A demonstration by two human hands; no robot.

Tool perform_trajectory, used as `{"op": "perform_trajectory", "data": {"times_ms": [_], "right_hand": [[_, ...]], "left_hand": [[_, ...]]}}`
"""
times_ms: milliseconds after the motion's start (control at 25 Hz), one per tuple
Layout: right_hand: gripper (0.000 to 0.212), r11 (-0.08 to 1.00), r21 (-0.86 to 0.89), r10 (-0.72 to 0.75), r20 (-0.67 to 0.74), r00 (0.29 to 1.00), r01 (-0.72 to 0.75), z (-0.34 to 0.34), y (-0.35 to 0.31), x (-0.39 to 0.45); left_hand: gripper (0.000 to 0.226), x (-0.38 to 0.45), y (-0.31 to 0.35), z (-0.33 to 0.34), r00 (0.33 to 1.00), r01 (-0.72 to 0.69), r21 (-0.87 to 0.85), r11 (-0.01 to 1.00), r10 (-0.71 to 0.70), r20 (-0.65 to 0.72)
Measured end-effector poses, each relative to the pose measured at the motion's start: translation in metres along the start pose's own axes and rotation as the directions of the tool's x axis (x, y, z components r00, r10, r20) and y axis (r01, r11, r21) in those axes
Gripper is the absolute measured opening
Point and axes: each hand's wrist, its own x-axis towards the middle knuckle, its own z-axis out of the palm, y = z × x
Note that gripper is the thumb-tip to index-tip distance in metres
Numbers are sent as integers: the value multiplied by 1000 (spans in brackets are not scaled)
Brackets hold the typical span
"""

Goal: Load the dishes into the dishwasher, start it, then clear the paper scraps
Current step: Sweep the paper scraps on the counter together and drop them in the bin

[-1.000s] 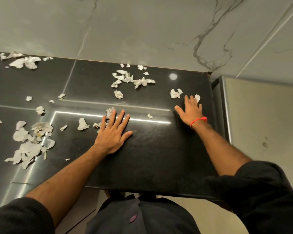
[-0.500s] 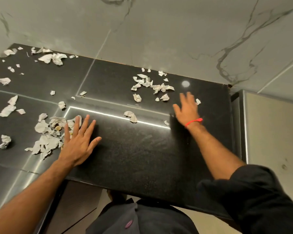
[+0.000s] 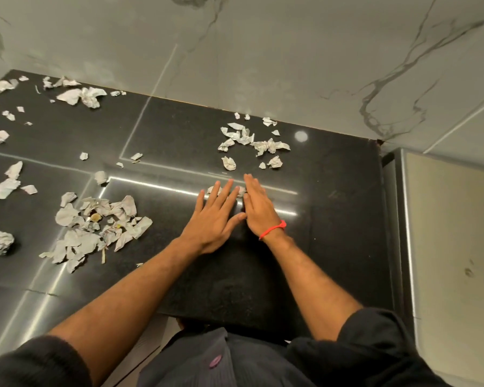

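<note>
Setting: black speckled worktop (image 3: pixel 235 275) is being viewed from above, with a grey marble-veined wall (image 3: pixel 263 51) behind it.
Hands: left hand (image 3: pixel 213 219) and right hand (image 3: pixel 259 208) are being laid flat on the worktop, fingers straight, side by side and nearly touching; nothing is being gripped.
Trapped scraps: a few small paper scraps (image 3: pixel 239 191) are being pinched in between the two sets of fingertips, partly hidden.
Key relation: nearest loose cluster (image 3: pixel 249 142) is lying straight ahead of the fingertips, towards the wall, roughly equally near to both hands; a forward reach is likely being called for.
Other scraps: big heap (image 3: pixel 95 230) is lying well to the left, nearer the left hand; more bits (image 3: pixel 78 94) are lying scattered at the far left.
Look: scraps are appearing white-grey, crumpled, torn, light.
Stage: scraps are judged as being gathered, much being left.
</note>
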Motion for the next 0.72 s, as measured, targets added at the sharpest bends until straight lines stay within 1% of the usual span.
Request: {"op": "perform_trajectory", "data": {"times_ms": [40,80,120,160,200,280,320,360,400,440,480,520,560,600,640,680,720], "right_hand": [[52,997,72,-13,-77,997,19,-4,-1,-4],[53,999,46,-7,-158,987,15,-10,5,-10],[54,999,-44,0,-224,975,-10,-15,15,-18],[53,988,-140,22,-261,965,-60,-18,27,-27],[54,969,-215,62,-260,964,-121,-19,36,-37],[63,918,-338,147,-204,968,-210,-8,37,-52],[67,896,-391,161,-159,974,-211,5,29,-56],[70,886,-433,136,-103,985,-167,20,19,-56],[71,892,-445,77,-30,997,-82,35,6,-54],[69,912,-409,-5,54,999,27,50,-10,-50],[67,937,-328,-86,122,989,122,61,-25,-46],[64,958,-232,-137,153,979,171,67,-37,-45],[61,974,-144,-155,133,979,174,67,-42,-45],[59,985,-92,-142,58,988,146,60,-40,-47],[57,992,-87,-94,-43,995,90,50,-31,-53],[57,992,-125,-21,-154,988,2,38,-16,-64],[58,976,-172,85,-269,959,-134,25,4,-77]], "left_hand": [[85,6,-1,0,999,18,0,1000,-18,38],[87,8,-6,0,997,38,20,999,-40,71],[89,6,-15,1,995,55,58,997,-60,84],[89,0,-27,1,994,68,101,993,-76,79],[89,-8,-41,2,994,79,136,988,-88,58],[88,-33,-77,2,993,111,184,977,-115,9],[88,-48,-99,1,990,138,196,971,-139,-12],[89,-61,-122,-2,985,172,203,964,-170,-28],[90,-74,-142,-5,976,219,212,953,-215,-42],[91,-83,-157,-10,961,278,216,936,-271,-61],[92,-89,-166,-14,941,337,212,917,-327,-83],[92,-90,-166,-17,927,375,198,906,-361,-105],[92,-87,-157,-17,928,370,181,911,-352,-122],[90,-81,-142,-16,945,320,171,932,-301,-128],[88,-74,-122,-11,967,241,173,955,-223,-121],[86,-66,-99,-4,985,155,184,971,-137,-105],[84,-58,-76,3,994,79,196,977,-63,-88]]}}
